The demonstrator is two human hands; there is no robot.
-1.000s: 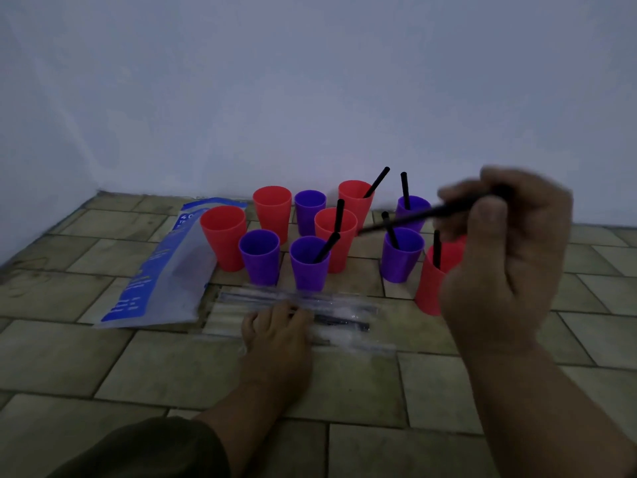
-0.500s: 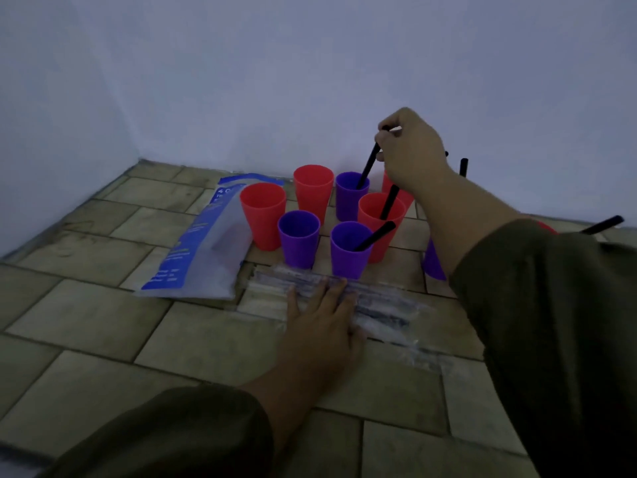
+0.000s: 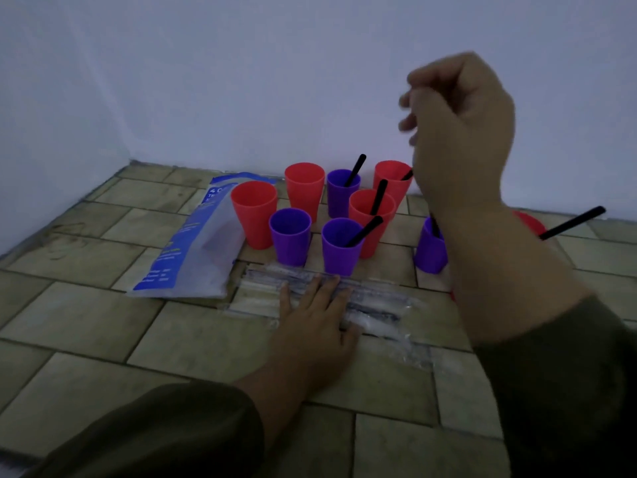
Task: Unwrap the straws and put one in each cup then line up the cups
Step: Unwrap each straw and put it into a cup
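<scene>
1. Bag, one: blue and clear, lying flat on the tiled floor, just beside the cups.
2. Red cups, five by our count:
   - left red cup and back red cup, both empty;
   - middle red cup and back-right red cup, one straw each;
   - far-right red cup, mostly hidden by the right forearm, one straw.
3. Purple cups, four in view:
   - front-left purple cup, empty;
   - back purple cup, front purple cup and right purple cup, one straw each.
4. Black straws, six unwrapped, all leaning in cups.
5. Wrapped straws: a loose pile in clear sleeves on the floor in front of the cups. We cannot tell how many.
6. Left hand: flat, fingers straight, pressing on the pile.
7. Right hand: up above the back cups, fingers curled, blurred. We cannot tell whether it holds anything.
</scene>
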